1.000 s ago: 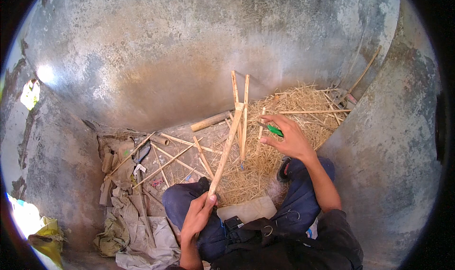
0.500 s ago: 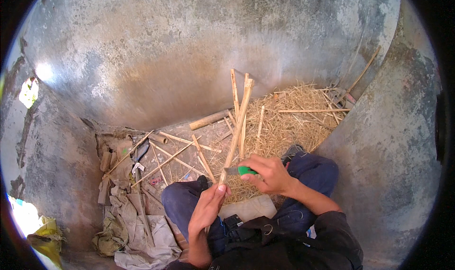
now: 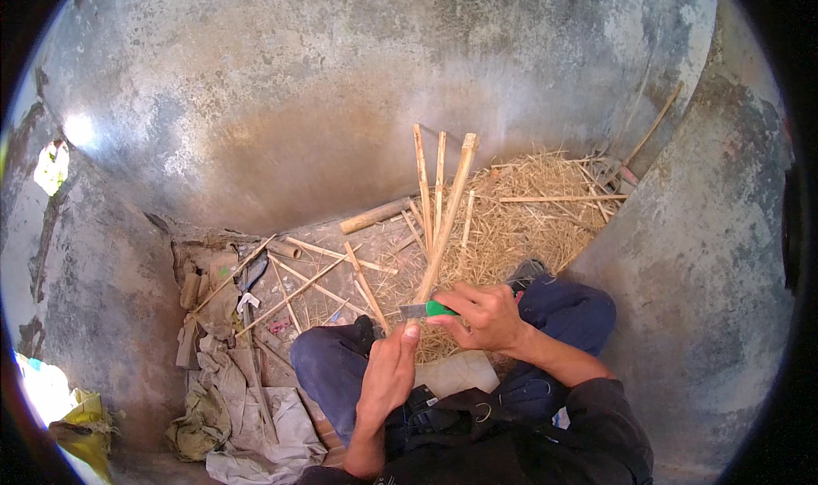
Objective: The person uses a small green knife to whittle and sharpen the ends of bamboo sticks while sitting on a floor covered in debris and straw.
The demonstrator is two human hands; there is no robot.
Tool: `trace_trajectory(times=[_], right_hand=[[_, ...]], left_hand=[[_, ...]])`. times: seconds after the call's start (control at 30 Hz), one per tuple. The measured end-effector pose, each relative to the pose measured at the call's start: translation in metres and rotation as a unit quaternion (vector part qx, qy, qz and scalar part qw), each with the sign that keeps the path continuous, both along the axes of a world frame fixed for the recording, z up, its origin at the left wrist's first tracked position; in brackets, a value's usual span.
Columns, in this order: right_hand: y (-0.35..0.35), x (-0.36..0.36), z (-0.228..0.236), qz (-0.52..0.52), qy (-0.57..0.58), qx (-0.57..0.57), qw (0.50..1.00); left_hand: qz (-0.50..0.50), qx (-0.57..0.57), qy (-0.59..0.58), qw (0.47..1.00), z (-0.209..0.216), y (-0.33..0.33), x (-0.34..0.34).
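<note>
My left hand (image 3: 389, 370) is closed around the near end of a long bamboo strip (image 3: 449, 221), its thumb lying along the top. The strip slants up and away to the right, its far end raised near the wall. In my right hand (image 3: 487, 316) is a green-handled knife (image 3: 442, 308), gripped with the fingers wrapped over the handle. Its short grey blade lies across the strip just beyond my left thumb. Behind the strip, two thinner bamboo sticks (image 3: 421, 166) lean upward.
Pale shavings (image 3: 528, 221) are heaped at the right, with sticks lying on them. Loose bamboo strips (image 3: 307, 285) and a bamboo pole (image 3: 375, 215) lie at the left and back. Crumpled sacking (image 3: 277, 438) is at lower left. A curved concrete wall (image 3: 341, 85) encloses the space.
The bamboo strip's far end has swung to the right, apart from the two leaning sticks. My left hand has shifted slightly right; the knife stays on the strip.
</note>
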State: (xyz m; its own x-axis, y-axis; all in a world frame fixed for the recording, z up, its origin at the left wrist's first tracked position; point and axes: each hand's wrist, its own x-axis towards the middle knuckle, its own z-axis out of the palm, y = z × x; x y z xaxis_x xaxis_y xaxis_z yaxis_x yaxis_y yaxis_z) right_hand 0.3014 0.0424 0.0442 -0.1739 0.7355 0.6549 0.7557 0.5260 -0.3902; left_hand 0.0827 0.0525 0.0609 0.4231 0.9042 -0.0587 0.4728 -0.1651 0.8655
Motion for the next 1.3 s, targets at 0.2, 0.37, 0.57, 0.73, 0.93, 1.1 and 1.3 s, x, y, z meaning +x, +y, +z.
trace_trajectory(times=[0.2, 0.37, 0.57, 0.73, 0.93, 1.1, 1.3], right_hand=[[0.008, 0.014, -0.003, -0.05, 0.016, 0.033, 0.998], [0.034, 0.069, 0.014, -0.169, 0.053, 0.059, 0.982], [0.032, 0.082, 0.019, -0.179, 0.073, 0.085, 0.977], [0.039, 0.092, 0.015, -0.184, 0.057, 0.082, 0.978], [0.042, 0.088, 0.015, -0.185, 0.059, 0.083, 0.977], [0.042, 0.087, 0.019, -0.173, 0.09, 0.059, 0.979], [0.043, 0.104, 0.008, -0.141, 0.308, 0.03, 0.94]], left_hand=[[0.001, 0.004, 0.022, 1.0, 0.004, -0.002, 0.001], [-0.031, -0.036, 0.035, 0.998, -0.008, -0.019, -0.014], [-0.055, -0.081, 0.042, 0.994, -0.008, -0.021, -0.023], [-0.047, -0.066, 0.066, 0.994, -0.008, -0.022, -0.028], [-0.057, -0.068, 0.036, 0.995, -0.021, -0.022, -0.037], [-0.071, -0.122, -0.006, 0.99, -0.03, -0.019, -0.041], [-0.107, -0.341, -0.132, 0.925, -0.04, -0.014, -0.055]])
